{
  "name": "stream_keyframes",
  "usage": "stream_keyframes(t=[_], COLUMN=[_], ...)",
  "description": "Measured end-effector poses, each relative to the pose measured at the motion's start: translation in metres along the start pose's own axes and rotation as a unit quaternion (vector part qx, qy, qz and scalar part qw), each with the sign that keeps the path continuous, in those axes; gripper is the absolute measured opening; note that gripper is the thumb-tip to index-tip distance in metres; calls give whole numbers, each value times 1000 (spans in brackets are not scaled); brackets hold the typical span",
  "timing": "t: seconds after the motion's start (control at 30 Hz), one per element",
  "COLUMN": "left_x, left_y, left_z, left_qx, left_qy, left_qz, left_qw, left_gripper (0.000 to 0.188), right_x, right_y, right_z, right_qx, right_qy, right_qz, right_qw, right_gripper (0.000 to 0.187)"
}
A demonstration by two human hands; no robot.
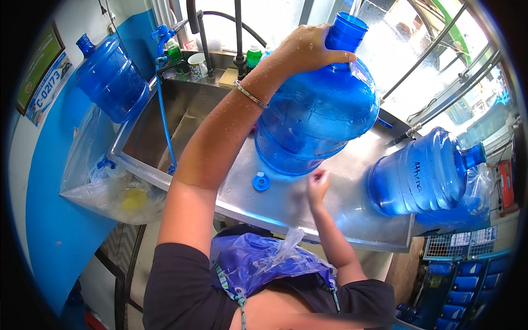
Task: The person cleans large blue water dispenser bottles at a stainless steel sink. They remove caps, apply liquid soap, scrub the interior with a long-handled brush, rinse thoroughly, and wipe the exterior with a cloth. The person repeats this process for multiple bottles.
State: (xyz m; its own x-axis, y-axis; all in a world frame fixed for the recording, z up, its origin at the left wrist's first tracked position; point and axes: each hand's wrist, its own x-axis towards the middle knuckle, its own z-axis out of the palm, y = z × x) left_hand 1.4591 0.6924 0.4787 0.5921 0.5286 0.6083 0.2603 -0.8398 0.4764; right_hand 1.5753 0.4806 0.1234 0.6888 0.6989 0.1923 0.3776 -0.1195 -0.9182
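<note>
A large blue water jug stands on the steel counter, tilted slightly in this wide view. My left hand, wet with droplets, is wrapped about its shoulder and neck, thumb toward me. A clear stream or tube shows at the open mouth; which one I cannot tell. Close to the jug's base, my right hand is smeared by motion, its fingers unclear. Whether it touches the jug does not show. A round blue cap lies on the counter in front of the jug.
At right a second water jug sits on the steel counter. Another blue jug stands left of the sink. A mug, green bottles and black pipes line the back. A plastic bag hangs at left.
</note>
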Motion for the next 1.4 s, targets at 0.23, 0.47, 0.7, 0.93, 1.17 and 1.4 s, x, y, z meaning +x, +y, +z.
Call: stream_keyframes(t=[0.23, 0.47, 0.7, 0.93, 1.17, 1.4], left_x=[-8, -95, -186, -208, -202, -191], left_y=[2, -12, -82, -175, -317, -474], left_z=[0, -57, -115, -222, -437, -579], left_qx=[76, 50, 109, 270, 431, 237], left_qy=[30, 143, 134, 257, 398, 418], left_qz=[5, 46, -75, -72, -115, -315], left_qw=[997, 987, 982, 925, 802, 819], left_gripper=[85, 63, 27, 19, 40, 109], right_x=[-59, -41, 60, 21, -44, -81], right_y=[-69, -56, 18, -43, -171, -266], right_z=[45, -14, -117, -84, 27, 208], right_qx=[-220, -248, -326, -494, -250, -219], right_qy=[-340, -385, -133, -257, -458, -491], right_qz=[-322, -160, -87, -26, -24, -104], right_qw=[856, 875, 932, 830, 853, 837], right_gripper=[43, 45, 54, 52, 50, 47])
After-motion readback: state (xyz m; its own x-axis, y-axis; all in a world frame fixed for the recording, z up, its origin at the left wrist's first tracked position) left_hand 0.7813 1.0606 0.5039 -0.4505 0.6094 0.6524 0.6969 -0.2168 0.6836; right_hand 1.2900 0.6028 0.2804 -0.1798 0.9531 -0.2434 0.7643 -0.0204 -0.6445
